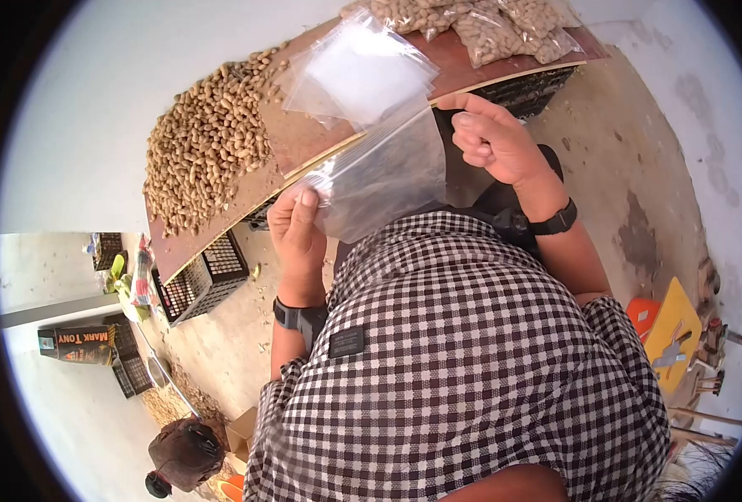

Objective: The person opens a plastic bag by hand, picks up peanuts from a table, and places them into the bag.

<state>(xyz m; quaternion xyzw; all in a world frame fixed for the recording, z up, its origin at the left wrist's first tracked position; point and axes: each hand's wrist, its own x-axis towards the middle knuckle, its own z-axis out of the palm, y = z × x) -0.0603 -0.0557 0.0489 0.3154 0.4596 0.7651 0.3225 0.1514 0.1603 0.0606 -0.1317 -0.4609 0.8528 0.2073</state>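
A clear plastic zip bag (388,171) is stretched out flat between my hands, above my lap and beside the table edge. My left hand (297,230) pinches its lower left end, with the thumb on top. At the bag's upper right corner is my right hand (490,138), its index finger reaching to the edge and the other fingers curled in; its thumb is hidden. Nothing shows inside the bag. Just beyond it, a stack of flat clear bags (363,71) lies on the reddish table (304,142).
A large heap of unshelled peanuts (208,138) covers the table's left part. Filled peanut bags (505,33) lie at the far right end. Black crates (212,276) stand below. Another person (185,456) is at lower left, and a yellow board (672,335) at right.
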